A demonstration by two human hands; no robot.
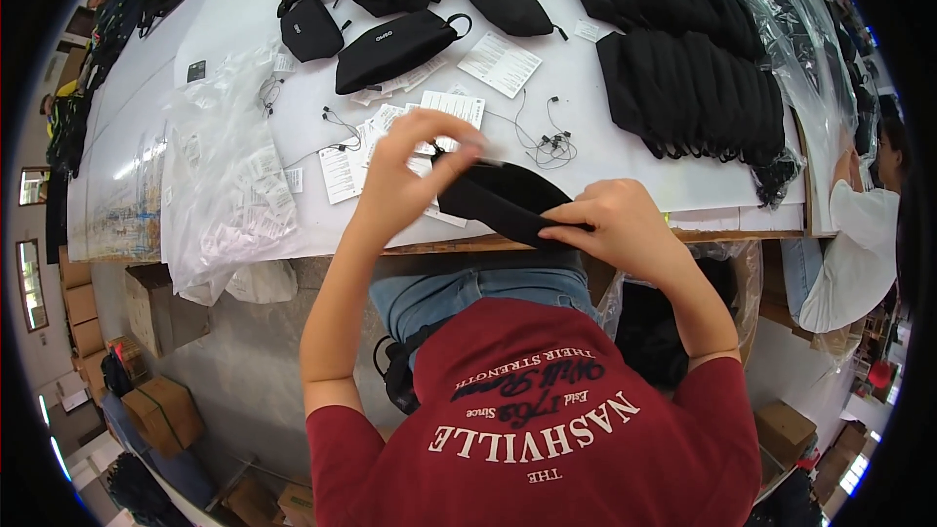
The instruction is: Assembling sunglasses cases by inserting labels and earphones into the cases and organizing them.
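A black fabric pouch (508, 197) is held at the table's near edge, its long opening facing up. My right hand (613, 222) grips its right end, thumb on the near side. Over the pouch's left end, my left hand (422, 164) has thumb and forefinger pinched together, slightly smeared by motion. What lies between those fingertips is too small to make out. Printed white paper tags (342, 174) are spread just beyond and left of my left hand. Thin black tag strings (554, 148) lie in a tangle past the pouch.
More black pouches (400, 47) are heaped at the far side. Two rows of stacked black pouches (693, 93) stand at the right. A clear plastic bag (229, 166) with labels lies at the left. Another person (849, 244) is at the right edge. Cardboard boxes (161, 415) sit on the floor.
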